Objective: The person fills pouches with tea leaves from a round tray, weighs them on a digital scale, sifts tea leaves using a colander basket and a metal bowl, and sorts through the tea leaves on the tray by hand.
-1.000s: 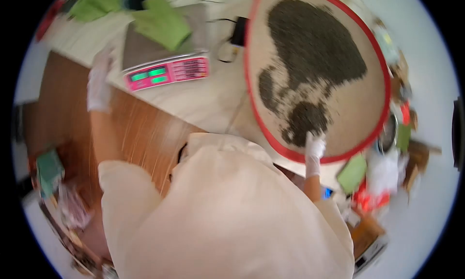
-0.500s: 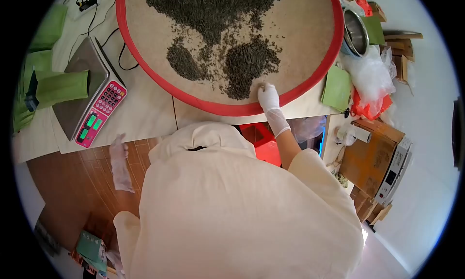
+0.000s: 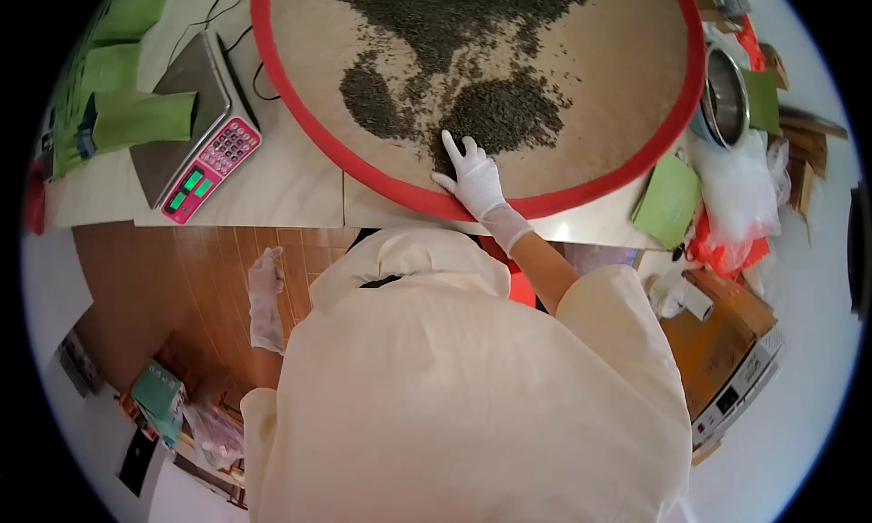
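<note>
The scale (image 3: 207, 109) (green pouch (image 3: 145, 119) atop) stands near the tray (image 3: 400, 191)

Right side: a metal bowl (image 3: 728, 94) sat just beside a clear plastic bag (image 3: 738, 182), which lay against a red bag (image 3: 722, 253); a white roll (image 3: 698, 301) lay by a brown cardboard box (image 3: 718, 346). Lower left: a green box (image 3: 160, 402) sat beside a second plastic bag (image 3: 215, 437).

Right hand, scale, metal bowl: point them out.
Right hand (image 3: 476, 183): head view, back of the glove.
Scale (image 3: 195, 74): head view, bare part of the platform.
Metal bowl (image 3: 724, 96): head view, inner wall.
</note>
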`<state>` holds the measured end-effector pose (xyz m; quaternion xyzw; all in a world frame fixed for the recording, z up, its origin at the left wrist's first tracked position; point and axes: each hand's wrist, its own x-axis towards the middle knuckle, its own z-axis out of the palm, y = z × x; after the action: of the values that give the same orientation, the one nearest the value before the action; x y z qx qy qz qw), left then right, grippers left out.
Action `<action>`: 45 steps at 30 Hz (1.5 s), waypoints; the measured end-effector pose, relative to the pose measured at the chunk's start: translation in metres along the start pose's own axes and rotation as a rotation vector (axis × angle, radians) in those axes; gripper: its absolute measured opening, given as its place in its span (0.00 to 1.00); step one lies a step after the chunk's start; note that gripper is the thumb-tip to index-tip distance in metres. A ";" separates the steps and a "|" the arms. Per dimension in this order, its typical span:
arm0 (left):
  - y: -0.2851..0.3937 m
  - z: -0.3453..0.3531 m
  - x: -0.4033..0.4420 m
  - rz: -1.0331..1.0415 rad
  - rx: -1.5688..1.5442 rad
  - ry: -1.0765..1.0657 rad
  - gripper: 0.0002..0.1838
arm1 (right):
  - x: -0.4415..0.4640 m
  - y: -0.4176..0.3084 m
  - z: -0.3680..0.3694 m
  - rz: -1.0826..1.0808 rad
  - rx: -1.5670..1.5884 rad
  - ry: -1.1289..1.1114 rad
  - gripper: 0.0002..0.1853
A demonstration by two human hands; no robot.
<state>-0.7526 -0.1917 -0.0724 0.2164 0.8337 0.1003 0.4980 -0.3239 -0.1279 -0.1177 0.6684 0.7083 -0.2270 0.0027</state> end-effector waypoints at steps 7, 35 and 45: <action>-0.036 0.009 -0.037 -0.110 -0.033 0.065 0.21 | 0.067 0.029 0.042 -0.181 0.036 0.332 0.19; -0.153 -0.094 0.111 0.400 0.096 0.243 0.21 | 0.114 -0.040 -0.118 0.459 1.716 -0.101 0.19; -0.366 -0.138 0.220 0.162 -0.062 0.225 0.12 | 0.213 -0.398 -0.240 -0.151 1.418 -0.319 0.17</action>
<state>-1.0587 -0.4085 -0.3188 0.2550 0.8606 0.1896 0.3980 -0.6520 0.1503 0.1580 0.4177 0.4261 -0.7253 -0.3433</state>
